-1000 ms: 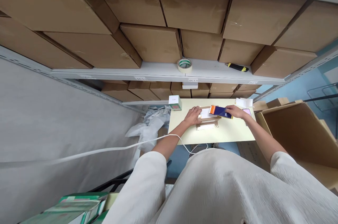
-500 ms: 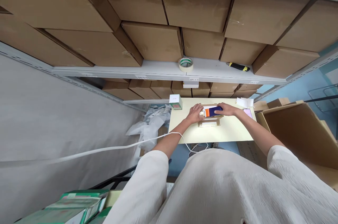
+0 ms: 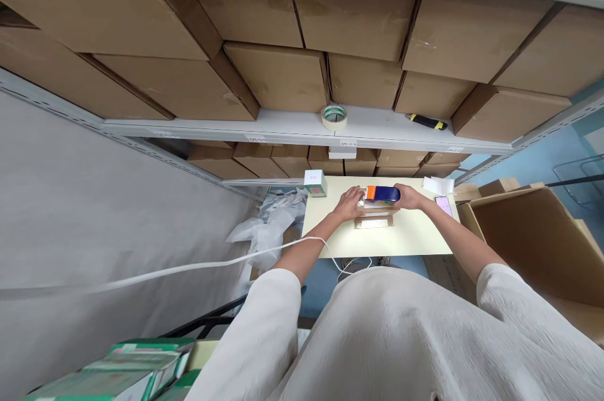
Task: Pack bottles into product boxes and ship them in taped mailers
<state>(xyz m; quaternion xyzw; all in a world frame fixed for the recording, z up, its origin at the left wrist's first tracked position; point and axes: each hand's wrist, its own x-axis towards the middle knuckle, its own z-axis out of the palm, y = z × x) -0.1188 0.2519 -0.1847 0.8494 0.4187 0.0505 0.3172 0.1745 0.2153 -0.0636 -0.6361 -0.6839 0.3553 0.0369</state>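
Note:
A blue tape dispenser [image 3: 384,194] with an orange end lies over a small cardboard box [image 3: 377,212] on the pale yellow tabletop. My right hand [image 3: 408,197] is wrapped round the dispenser's right end. At the box's left side rests my left hand [image 3: 349,203], its fingers bent against the box edge and partly hidden. Brown flaps and white patches of the box show below the dispenser. Left of the hands stands a small green and white box [image 3: 315,183].
A phone [image 3: 443,205] and a white opened packet [image 3: 438,185] lie at the table's right. Above, a shelf [image 3: 377,124] holds a tape roll [image 3: 334,116], a utility knife [image 3: 427,121] and several cartons. A large open carton [image 3: 542,237] stands right; a white cable [image 3: 189,267] crosses left.
My right hand has turned the tape dispenser and shifted it slightly up and to the right over the box. My left hand has stayed at the box.

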